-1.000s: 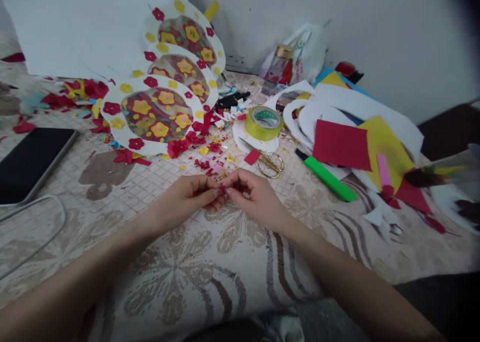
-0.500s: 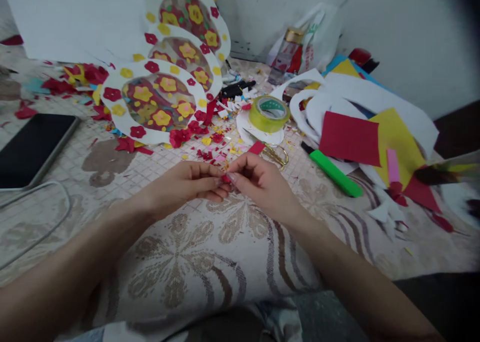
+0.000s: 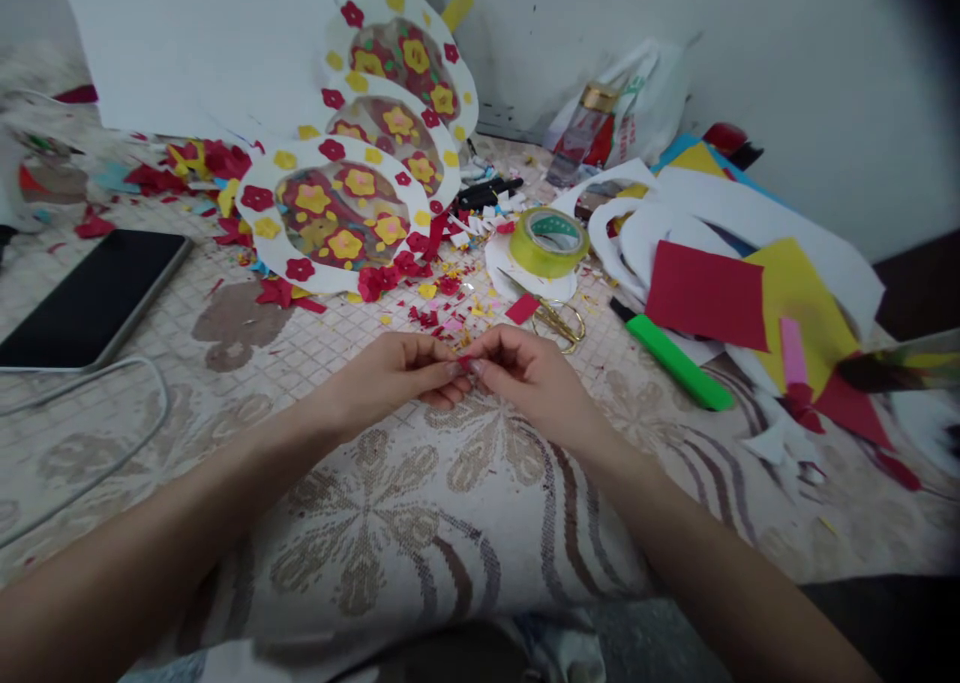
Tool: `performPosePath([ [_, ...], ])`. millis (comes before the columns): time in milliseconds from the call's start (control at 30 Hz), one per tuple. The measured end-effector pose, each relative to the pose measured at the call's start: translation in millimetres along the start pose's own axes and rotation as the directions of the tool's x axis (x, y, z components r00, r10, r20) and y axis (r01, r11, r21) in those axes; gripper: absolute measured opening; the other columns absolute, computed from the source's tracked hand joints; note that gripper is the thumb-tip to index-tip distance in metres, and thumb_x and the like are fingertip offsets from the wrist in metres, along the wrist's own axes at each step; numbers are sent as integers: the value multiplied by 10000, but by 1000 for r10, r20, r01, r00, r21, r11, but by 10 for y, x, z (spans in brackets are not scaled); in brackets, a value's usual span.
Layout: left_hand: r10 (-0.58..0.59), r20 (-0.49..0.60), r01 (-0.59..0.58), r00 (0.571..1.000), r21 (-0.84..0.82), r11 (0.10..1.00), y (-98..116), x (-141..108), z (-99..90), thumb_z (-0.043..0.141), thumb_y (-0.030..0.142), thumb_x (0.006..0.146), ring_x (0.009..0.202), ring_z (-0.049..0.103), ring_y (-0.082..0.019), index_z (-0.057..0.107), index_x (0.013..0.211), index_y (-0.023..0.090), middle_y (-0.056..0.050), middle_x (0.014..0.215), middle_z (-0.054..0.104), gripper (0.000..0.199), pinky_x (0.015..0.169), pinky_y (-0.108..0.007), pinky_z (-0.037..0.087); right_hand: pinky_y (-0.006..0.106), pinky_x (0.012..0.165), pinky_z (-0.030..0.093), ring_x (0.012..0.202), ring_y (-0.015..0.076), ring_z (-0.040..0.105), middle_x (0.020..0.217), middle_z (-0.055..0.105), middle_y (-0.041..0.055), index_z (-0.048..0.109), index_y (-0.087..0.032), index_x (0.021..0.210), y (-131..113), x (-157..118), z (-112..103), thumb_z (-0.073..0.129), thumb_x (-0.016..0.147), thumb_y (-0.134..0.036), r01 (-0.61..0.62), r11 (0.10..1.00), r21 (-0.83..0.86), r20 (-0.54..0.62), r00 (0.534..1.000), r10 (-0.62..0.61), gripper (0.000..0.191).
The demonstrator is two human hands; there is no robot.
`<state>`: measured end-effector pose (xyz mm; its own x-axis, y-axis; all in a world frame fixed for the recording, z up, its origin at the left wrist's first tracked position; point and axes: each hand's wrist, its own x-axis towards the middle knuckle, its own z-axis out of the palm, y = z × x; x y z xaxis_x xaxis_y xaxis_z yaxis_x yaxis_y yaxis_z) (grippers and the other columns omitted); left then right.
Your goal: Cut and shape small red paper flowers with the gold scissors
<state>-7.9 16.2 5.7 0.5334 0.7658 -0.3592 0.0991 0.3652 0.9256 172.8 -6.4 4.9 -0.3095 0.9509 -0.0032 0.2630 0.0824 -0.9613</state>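
Observation:
My left hand and my right hand meet fingertip to fingertip over the patterned cloth. Together they pinch a tiny red paper piece, mostly hidden by the fingers. Just beyond them lie gold scissors, a small red paper scrap and scattered red and yellow cuttings. Further back rest three white oval frames with red and yellow paper flowers, overlapping each other.
A yellow-green tape roll sits on white paper. A green marker, red sheet and yellow sheet lie right. A dark phone with a cable is left. A bottle and plastic bag stand by the wall.
The view has shifted slightly, so everything sits a little further right. Both hands stay together on the red piece, fingers working it only slightly.

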Motion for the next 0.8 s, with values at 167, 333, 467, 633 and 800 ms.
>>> performPosePath([
  [167,-32,9,33,999,-46,998,-7,0,-22,624,230,764,676,646,-106,657,815,126,-43,783,705,120,677,-235,517,269,643,450,745,143,586,840,641,23,624,-200,895,-22,-7,-25,510,818,-132,172,947,-273,-17,983,-184,153],
  [333,-64,13,65,998,-88,994,-15,2,-45,613,234,775,680,646,-106,652,808,118,-48,776,703,127,679,-231,512,298,755,460,836,160,588,896,631,49,620,-202,910,57,-3,-46,483,835,-102,365,806,-467,56,921,-385,185],
  [467,-81,3,81,997,-95,992,-14,8,-53,595,229,787,683,641,-104,643,803,113,-47,776,698,127,686,-237,507,292,776,464,860,157,591,926,641,51,602,-196,948,127,3,-40,473,844,-93,420,739,-527,87,892,-444,195],
  [633,-73,22,75,997,-65,995,-17,11,-66,591,219,791,679,631,-107,634,824,109,-45,785,692,123,694,-257,506,259,716,470,784,138,599,856,647,37,594,-173,915,122,3,-29,492,841,-94,401,728,-556,75,896,-437,149],
  [800,-89,17,90,996,-55,994,-18,14,-61,577,205,796,664,622,-96,626,808,110,-34,770,685,108,681,-243,498,260,728,478,816,141,597,893,639,47,586,-172,936,133,-1,-36,482,847,-90,430,681,-592,121,884,-452,160],
])
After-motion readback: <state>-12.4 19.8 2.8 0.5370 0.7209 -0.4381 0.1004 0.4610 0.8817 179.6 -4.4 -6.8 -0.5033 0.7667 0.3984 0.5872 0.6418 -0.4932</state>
